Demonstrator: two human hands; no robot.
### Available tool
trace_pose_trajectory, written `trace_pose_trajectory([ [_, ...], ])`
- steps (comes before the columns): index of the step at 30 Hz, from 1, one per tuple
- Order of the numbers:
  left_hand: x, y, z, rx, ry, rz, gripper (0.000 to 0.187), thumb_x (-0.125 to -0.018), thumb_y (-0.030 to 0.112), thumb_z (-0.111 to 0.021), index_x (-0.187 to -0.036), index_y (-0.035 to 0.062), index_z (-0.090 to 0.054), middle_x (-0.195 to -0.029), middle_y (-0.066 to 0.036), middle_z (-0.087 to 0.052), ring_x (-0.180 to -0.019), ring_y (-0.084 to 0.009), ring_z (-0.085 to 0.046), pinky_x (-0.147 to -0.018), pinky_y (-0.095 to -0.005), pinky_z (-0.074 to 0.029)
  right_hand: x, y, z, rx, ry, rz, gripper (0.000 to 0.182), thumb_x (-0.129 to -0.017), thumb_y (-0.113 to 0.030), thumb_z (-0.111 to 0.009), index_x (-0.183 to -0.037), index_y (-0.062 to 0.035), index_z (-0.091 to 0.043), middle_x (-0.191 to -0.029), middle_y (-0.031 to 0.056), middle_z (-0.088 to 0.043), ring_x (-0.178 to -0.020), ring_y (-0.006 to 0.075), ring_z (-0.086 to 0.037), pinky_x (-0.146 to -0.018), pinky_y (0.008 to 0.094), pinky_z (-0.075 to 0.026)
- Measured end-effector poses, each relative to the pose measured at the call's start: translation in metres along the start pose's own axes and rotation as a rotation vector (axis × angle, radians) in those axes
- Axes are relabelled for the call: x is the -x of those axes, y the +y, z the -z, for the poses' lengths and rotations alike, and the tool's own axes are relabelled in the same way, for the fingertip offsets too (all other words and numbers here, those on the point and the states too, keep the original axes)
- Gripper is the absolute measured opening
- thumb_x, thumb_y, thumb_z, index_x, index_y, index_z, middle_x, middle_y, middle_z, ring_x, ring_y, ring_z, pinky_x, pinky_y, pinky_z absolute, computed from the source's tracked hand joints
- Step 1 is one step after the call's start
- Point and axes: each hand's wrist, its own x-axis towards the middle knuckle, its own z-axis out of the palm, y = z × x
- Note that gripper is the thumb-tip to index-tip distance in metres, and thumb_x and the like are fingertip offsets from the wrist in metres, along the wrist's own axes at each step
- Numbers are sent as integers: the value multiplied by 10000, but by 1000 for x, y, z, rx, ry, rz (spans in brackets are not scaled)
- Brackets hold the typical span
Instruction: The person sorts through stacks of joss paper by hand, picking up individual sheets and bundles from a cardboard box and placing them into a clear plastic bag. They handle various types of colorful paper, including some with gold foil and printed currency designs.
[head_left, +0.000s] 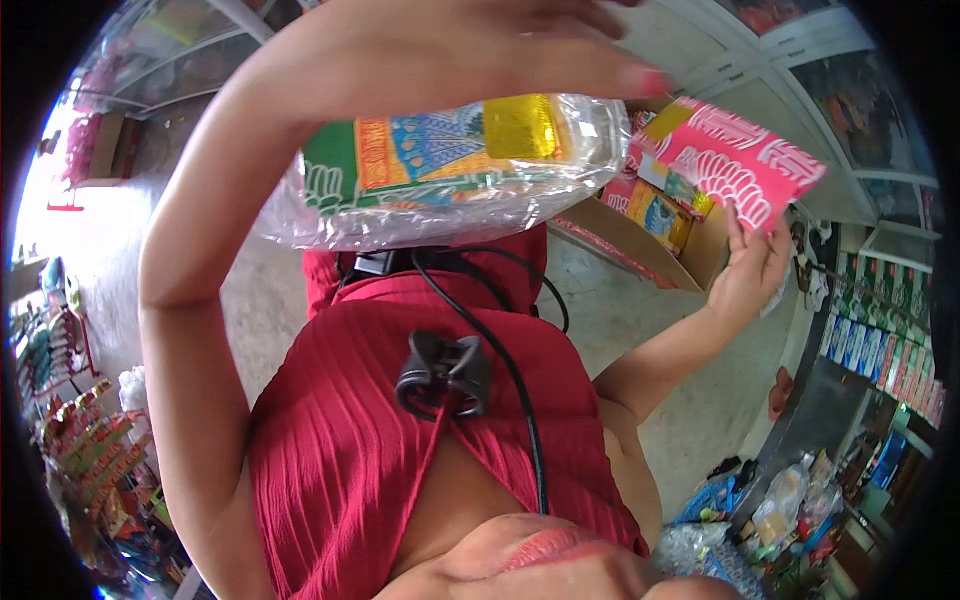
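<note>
The left hand (470, 45) is clamped on a clear plastic packet (450, 170) held up high. The right hand (750, 265) grips a pink packet (745, 160) above an open cardboard box (640, 245) on the floor.

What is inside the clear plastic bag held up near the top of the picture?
The clear plastic bag holds a flat printed pack in green, orange and blue, with a shiny gold block at one end. The hand covers the bag's upper edge.
</note>
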Motion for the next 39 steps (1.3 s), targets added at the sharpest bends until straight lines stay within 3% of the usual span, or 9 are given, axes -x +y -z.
trace_pose_trajectory([
  [4, -12, 58, -23, -287, -34, 102, 944, -881, 461, -631, -1404, -161, -151, -1338, -346, -422, -1324, -377, -372, -1057, -411, -390, 27, -57, -84, 52, -48, 256, 341, -951, 22, -345, -1261, 112, -452, -1203, 200, -554, -1096, 304, -589, -997, 451, -478],
  [9, -12, 34, -17, -73, 303, -481, 464, -930, 208, -590, -1267, -60, -418, -1031, -164, -609, -978, -194, -572, -848, -342, -487, 33, -72, -161, 747, -245, 1043, 335, -927, 28, -422, -1246, 78, -512, -1239, 250, -557, -1123, 363, -584, -938, 406, -488],
  [10, -23, 27, -14, 141, 382, -360, 212, -930, 83, -527, -1121, -8, -512, -867, -47, -591, -810, -105, -530, -733, -302, -477, 31, -73, -172, 740, -249, 1056, 335, -927, 28, -422, -1246, 78, -512, -1239, 250, -557, -1123, 363, -584, -938, 406, -488],
  [13, 2, 11, 3, 129, 608, -363, 153, -962, 49, -459, -1040, 9, -585, -867, -8, -628, -771, -69, -549, -666, -245, -475, 31, -75, -186, 557, -316, 1177, 322, -883, 19, -518, -1200, 38, -577, -1229, 237, -574, -1112, 374, -586, -914, 388, -486],
  [18, 74, 18, 41, -9, 879, -68, 168, -953, 89, -532, -1064, 42, -648, -907, -64, -696, -756, -120, -669, -661, -254, -571, 34, -65, -147, 488, -442, 848, 293, -845, -45, -623, -1136, -3, -625, -1253, 177, -569, -1084, 338, -590, -888, 391, -479],
  [23, 169, 26, 73, 142, 877, -289, 299, -943, 105, -557, -1216, -16, -536, -1062, -155, -654, -912, -222, -666, -794, -310, -567, 28, -29, -116, 688, -248, 479, 358, -911, -183, -612, -1209, 7, -558, -1238, 192, -570, -1076, 314, -596, -858, 388, -494],
  [26, 219, 13, 91, -155, 1003, 71, 366, -879, 106, -657, -1208, -31, -574, -1102, -115, -649, -1000, -165, -632, -830, -267, -510, 31, -6, -108, 519, -334, 33, 526, -940, -305, -592, -1322, 18, -428, -1212, 227, -564, -1011, 240, -611, -806, 337, -514],
  [29, 223, 14, 61, -88, 960, 456, 251, -894, 96, -637, -1113, -27, -617, -919, -44, -689, -780, -91, -653, -690, -221, -518, 33, 8, -106, 316, -450, -150, 528, -942, -277, -594, -1335, 22, -405, -1190, 209, -574, -940, 187, -613, -774, 300, -504],
  [39, 182, -61, 27, 453, 738, 574, 283, -892, 73, -618, -1150, -32, -568, -996, -80, -674, -838, -128, -669, -745, -270, -563, 32, -8, -112, 196, -486, -38, 383, -918, 6, -536, -1293, -32, -469, -918, 53, -630, -755, 79, -567, -679, 217, -461],
])
